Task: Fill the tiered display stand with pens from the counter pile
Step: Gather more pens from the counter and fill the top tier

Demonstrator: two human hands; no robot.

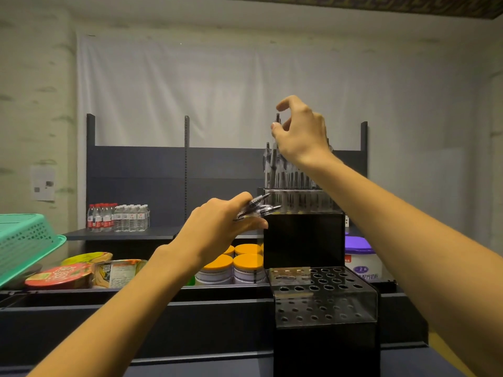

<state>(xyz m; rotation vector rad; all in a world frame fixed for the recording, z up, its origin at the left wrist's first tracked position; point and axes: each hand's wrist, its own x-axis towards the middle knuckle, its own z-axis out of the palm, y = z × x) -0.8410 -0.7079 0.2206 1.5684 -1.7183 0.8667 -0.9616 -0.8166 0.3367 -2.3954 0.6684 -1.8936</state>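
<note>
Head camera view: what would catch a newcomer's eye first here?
Centre-right, the right hand pinches one pen above pens standing in the display stand's top tier. Just left, the left hand holds a bundle of pens. In front, the lower tier shows empty holes.

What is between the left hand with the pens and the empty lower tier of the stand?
In the head view, orange-lidded jars lie between the left hand and the lower tier.

From my remote seat the room looked dim and greenish, the white sheet (217,91) the brightest surface, evenly lit from above. Below the sheet, the dark shelving (136,170) lost detail in shadow. Left of the sheet, the wall bowed with wide-angle distortion. The picture was soft throughout, small labels unreadable.
</note>
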